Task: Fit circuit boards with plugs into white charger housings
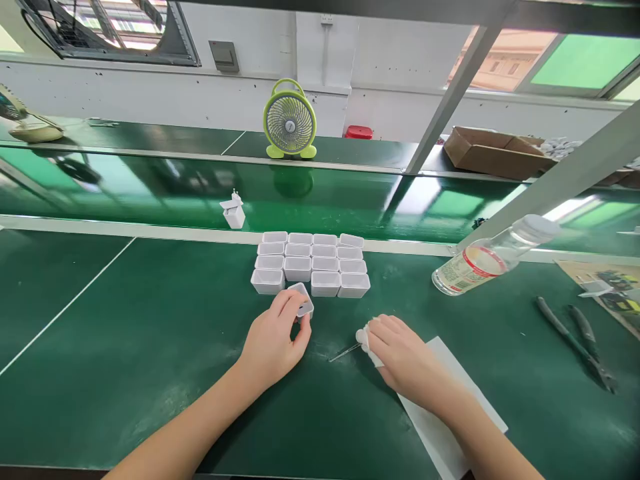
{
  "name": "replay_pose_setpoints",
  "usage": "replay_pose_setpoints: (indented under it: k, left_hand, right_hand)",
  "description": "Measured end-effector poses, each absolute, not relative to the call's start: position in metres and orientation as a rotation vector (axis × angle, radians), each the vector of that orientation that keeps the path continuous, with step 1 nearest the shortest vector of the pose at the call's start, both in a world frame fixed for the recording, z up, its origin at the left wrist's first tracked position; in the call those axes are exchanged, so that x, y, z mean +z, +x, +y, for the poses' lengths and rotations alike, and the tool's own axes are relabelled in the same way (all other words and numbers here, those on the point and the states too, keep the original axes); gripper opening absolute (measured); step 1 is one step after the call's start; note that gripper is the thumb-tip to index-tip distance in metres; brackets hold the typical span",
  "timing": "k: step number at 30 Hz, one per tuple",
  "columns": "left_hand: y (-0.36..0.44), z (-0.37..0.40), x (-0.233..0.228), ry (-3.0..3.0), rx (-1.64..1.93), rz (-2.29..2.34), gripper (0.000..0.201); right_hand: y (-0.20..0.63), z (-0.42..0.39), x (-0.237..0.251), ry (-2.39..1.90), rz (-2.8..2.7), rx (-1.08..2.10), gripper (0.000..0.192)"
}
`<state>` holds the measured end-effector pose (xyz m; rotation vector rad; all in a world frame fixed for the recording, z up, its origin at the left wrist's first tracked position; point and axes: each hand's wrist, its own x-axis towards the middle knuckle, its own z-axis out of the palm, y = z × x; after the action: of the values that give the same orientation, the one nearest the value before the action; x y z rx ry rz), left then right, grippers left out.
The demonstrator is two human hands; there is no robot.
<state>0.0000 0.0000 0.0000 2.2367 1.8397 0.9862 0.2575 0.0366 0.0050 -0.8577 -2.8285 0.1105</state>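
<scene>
My left hand (pixel 275 340) pinches a small white open-topped plastic case (pixel 305 308) between thumb and fingers, tilted, just in front of a block of similar cases. Those white cases (pixel 325 283) stand in several rows with their open tops up. My right hand (pixel 405 357) is closed on a white crumpled wad (pixel 369 343), which looks like tissue or cloth. From this wad a thin metal pointed tool (pixel 345 353) sticks out towards the left; its kind and its other end are hidden. Under my right forearm lies a white sheet of paper (pixel 440 427).
A plastic bottle (pixel 470 270) stands at the right, near pliers (pixel 580 347) with dark handles. Behind the table edge, a green belt (pixel 320 207) carries a white adapter-like piece (pixel 234 215). A green fan (pixel 290 123) and a cardboard box (pixel 493 153) sit on the shelf beyond.
</scene>
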Motion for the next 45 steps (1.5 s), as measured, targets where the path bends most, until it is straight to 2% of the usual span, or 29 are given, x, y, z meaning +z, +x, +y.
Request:
replay_pose_setpoints:
  k: [3,6,8,11,14,17,21,24,33,45]
  left_hand:
    - [0.0,-0.001,0.002,2.216,1.023,1.815,0.019]
    - [0.0,-0.001,0.003,2.194,1.042,1.815,0.02]
    - [0.0,0.0,0.003,2.196,1.054,1.82,0.021]
    - [0.0,0.0,0.003,2.222,1.064,1.813,0.02]
    - [0.0,0.0,0.003,2.236,1.059,1.807,0.019]
    - [0.0,0.001,0.004,2.24,1.053,1.795,0.019]
    - [-0.001,0.001,0.005,2.237,1.051,1.779,0.02]
    - [-0.001,0.0,0.004,2.233,1.051,1.768,0.021]
    - [-0.001,-0.001,0.003,2.241,1.063,1.758,0.021]
    - [-0.001,0.0,0.0,2.266,1.048,1.764,0.02]
  right_hand:
    - [0.259,0.036,0.009,-0.868,-2.514,0.244,0.035]
    - [0.267,0.04,0.012,-1.029,-2.025,0.598,0.023]
    - [0.273,0.047,0.013,-1.16,-1.637,0.865,0.021]
    - [0.281,0.06,0.012,-1.223,-1.18,1.154,0.042]
    - [0.282,0.069,0.009,-1.194,-0.998,1.283,0.061]
    - [0.279,0.072,0.007,-1.231,-1.008,1.237,0.062]
    - [0.275,0.071,0.005,-1.352,-1.139,1.033,0.045]
    - [0.277,0.071,0.004,-1.377,-1.168,0.98,0.039]
    - [0.278,0.071,0.006,-1.369,-1.225,0.946,0.033]
    - [0.274,0.068,0.008,-1.318,-1.256,0.99,0.035]
